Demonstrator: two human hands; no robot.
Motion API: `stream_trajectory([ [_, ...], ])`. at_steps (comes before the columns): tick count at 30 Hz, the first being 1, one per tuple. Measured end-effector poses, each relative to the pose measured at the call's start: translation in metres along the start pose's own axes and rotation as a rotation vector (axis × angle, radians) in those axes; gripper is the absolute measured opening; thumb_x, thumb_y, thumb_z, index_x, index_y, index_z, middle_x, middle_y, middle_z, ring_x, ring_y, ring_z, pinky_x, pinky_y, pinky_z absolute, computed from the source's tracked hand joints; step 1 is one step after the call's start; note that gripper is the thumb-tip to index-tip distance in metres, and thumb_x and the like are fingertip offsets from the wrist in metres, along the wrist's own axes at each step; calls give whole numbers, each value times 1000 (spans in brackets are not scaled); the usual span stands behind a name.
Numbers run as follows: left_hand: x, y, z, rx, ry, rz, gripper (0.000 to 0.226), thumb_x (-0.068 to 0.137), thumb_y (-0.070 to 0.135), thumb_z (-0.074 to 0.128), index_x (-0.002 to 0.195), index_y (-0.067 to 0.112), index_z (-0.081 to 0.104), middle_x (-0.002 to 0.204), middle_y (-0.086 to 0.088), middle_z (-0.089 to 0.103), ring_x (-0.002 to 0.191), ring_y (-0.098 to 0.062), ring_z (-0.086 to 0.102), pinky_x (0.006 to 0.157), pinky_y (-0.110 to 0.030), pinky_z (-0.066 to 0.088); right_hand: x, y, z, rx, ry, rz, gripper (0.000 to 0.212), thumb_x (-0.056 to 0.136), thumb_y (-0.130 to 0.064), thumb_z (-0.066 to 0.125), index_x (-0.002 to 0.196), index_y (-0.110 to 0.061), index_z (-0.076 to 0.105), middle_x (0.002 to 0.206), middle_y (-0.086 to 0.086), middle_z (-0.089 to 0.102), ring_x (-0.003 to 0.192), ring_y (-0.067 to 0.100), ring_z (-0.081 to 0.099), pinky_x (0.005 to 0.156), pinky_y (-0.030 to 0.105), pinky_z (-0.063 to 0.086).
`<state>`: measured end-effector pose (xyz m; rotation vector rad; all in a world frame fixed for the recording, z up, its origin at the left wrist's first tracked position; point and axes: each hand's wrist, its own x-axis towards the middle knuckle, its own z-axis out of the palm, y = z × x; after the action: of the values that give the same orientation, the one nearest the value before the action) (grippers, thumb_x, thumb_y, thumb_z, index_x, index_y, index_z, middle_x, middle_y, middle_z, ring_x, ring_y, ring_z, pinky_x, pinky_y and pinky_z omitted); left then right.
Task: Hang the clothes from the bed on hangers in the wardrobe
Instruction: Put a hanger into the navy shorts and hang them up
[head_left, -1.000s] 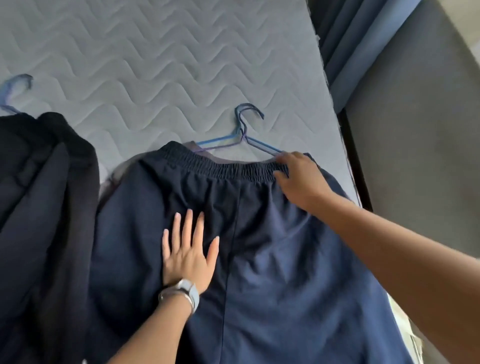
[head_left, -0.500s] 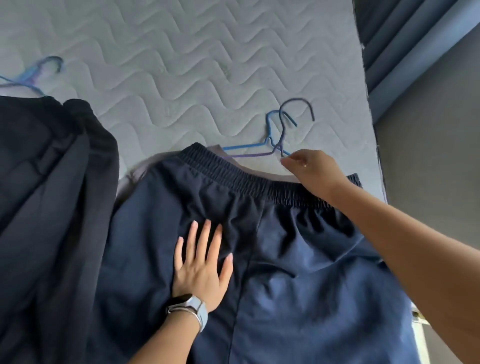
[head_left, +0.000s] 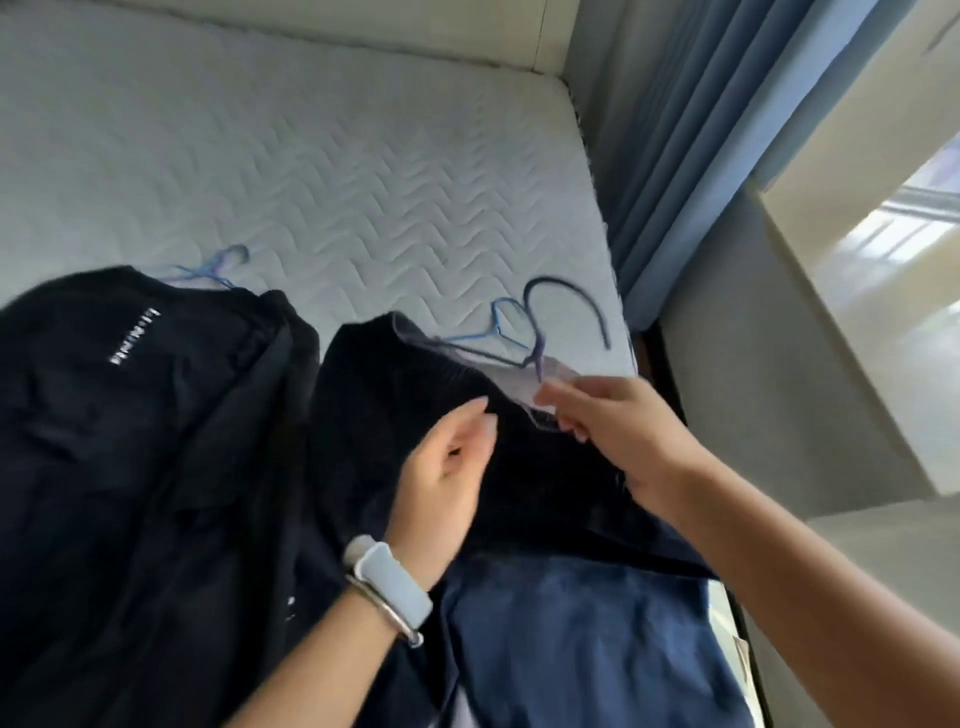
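A pair of dark navy fabric shorts (head_left: 519, 499) lies on the near right part of the bed, its ribbed elastic waistband bunched up toward the far side and its lower part spreading toward the near edge. A pale lilac garment (head_left: 511, 379) peeks out from under the waistband. Just beyond it, two thin wire hangers, one light blue (head_left: 496, 332) and one dark purple (head_left: 566, 306), rest on the mattress with their hooks pointing far. The right hand (head_left: 618, 426) reaches in from the near right, its fingers (head_left: 558, 397) pinching the pale fabric edge at the waistband beside the base of the hangers. The left hand (head_left: 441, 483), wearing a light grey watch strap (head_left: 389, 587) and a metal bangle at the wrist, is above the shorts with its fingers loosely curled and holding nothing; whether it touches the cloth is unclear. To the left lies a black garment with small white lettering (head_left: 130, 415), another blue wire hanger (head_left: 213, 267) poking out at its far edge. The white quilted mattress (head_left: 311, 171) stretches away to the far wall, and blue curtains (head_left: 691, 156) hang on the right.
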<state>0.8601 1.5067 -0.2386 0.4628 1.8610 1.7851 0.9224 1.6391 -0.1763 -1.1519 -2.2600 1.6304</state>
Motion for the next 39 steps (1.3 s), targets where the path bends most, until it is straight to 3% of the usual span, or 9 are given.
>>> stream_trajectory([
  [3,-35,88,10,-61,-78,9,34,83,22,64,114,18,50,98,9,63,93,-3,62,79,-10,50,-68,-40,0,84,-71,-76,24,91,-15,52,77,-7,69,57,-2,58,54,11,46,53,19,34],
  [7,-75,172,-5,74,41,63,25,82,25,65,97,22,46,96,-3,66,95,-23,66,87,-43,55,-147,-107,-7,133,-252,-181,37,92,5,36,101,-14,66,67,-10,64,53,-5,54,52,3,40],
  [12,-131,263,-82,417,74,265,25,94,19,46,71,28,45,67,7,62,67,-16,62,74,-27,51,-219,-178,-19,-95,-445,-338,19,89,-15,56,101,-13,70,99,4,72,85,7,60,86,24,46],
  [18,-234,351,-189,633,43,320,19,95,5,42,86,21,49,61,0,55,50,-5,54,61,-24,48,-272,-263,6,-178,-405,-762,13,87,-12,60,92,-9,72,89,1,70,72,-4,59,78,12,46],
  [23,-338,403,-262,755,175,377,24,94,3,43,105,22,51,66,-2,57,64,-18,52,59,-15,47,-335,-341,91,-244,-387,-1212,31,87,-13,58,117,-12,62,112,2,67,104,16,60,98,26,41],
  [27,-409,425,-323,813,353,401,28,93,9,47,98,36,54,63,10,63,75,-22,54,73,-30,48,-399,-386,166,-309,-461,-1527,29,87,-21,60,115,-13,64,109,-1,68,81,0,53,74,9,34],
  [31,-467,422,-398,828,641,398,18,90,14,53,91,32,58,72,0,65,68,-13,57,72,-20,51,-450,-416,246,-257,-534,-1640,21,88,-23,60,92,-5,71,81,16,69,76,31,59,76,32,42],
  [35,-536,400,-488,985,876,288,19,88,28,57,105,26,64,87,15,66,71,14,59,72,0,42,-483,-434,337,-170,-549,-1676,26,89,-20,59,85,4,66,73,29,60,74,42,53,69,35,39],
  [39,-609,370,-570,1130,1003,48,33,89,37,51,121,33,55,103,15,64,92,-5,61,73,-8,40,-523,-459,422,-49,-610,-1623,22,89,-20,58,90,0,68,72,29,57,72,41,51,59,25,37],
])
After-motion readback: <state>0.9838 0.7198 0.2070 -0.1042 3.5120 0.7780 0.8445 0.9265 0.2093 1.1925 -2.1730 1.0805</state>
